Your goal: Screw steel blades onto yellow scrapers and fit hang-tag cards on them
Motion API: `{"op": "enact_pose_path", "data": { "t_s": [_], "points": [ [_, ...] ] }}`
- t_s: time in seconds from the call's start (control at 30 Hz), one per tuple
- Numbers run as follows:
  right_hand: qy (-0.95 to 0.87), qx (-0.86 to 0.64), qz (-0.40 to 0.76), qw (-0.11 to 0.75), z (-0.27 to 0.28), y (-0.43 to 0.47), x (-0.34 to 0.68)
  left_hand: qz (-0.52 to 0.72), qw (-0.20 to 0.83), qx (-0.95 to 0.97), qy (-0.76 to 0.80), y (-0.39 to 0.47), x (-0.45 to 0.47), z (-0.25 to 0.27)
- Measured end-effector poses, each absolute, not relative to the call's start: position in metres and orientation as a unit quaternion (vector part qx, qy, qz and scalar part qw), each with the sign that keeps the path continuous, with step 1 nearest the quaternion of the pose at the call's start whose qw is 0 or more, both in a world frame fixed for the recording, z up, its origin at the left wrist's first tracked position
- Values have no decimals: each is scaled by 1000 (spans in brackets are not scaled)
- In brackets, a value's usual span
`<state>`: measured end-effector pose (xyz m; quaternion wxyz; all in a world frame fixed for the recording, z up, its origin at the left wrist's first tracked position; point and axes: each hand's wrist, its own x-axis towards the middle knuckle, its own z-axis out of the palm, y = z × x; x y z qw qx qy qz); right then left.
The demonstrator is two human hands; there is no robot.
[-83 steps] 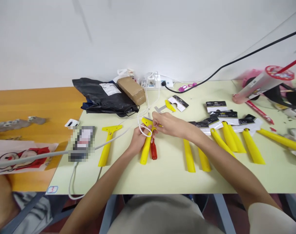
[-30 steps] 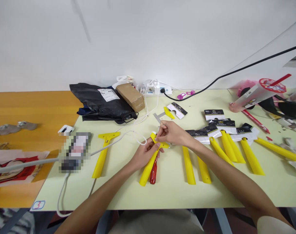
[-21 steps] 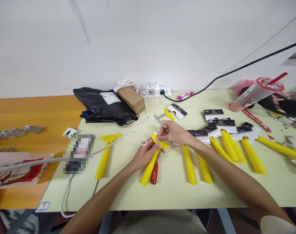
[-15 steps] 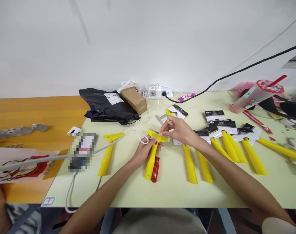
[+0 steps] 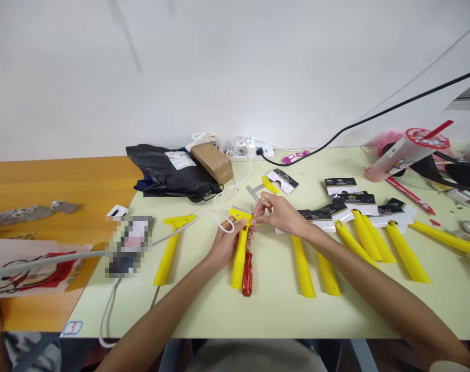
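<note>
The left hand (image 5: 223,246) wraps its grip around the yellow scraper (image 5: 238,264), mid-tabletop (image 5: 204,316), back from the front edge. The right hand (image 5: 280,214) pinches its head. It looks light, stiff and smooth; the handle seems best to hold.

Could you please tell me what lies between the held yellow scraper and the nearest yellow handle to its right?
The head view shows a red-handled tool, then pale tabletop, with the right hand farther up.
</note>
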<state>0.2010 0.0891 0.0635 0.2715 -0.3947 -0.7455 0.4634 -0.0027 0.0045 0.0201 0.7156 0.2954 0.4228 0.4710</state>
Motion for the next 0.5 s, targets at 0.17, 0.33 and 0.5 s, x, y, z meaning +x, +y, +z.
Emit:
{"op": "enact_pose_path", "data": {
  "t_s": [0.17, 0.33, 0.5],
  "points": [
    [-726, -404, 476, 288, 57, 83, 196, 474, 720, 289, 415, 5, -3, 20],
    [-730, -402, 475, 282, 57, 82, 195, 491, 719, 267, 412, 6, -2, 19],
    [-772, -360, 457, 256, 67, 87, 203, 512, 712, 265, 400, 8, -3, 14]
  ]
}}
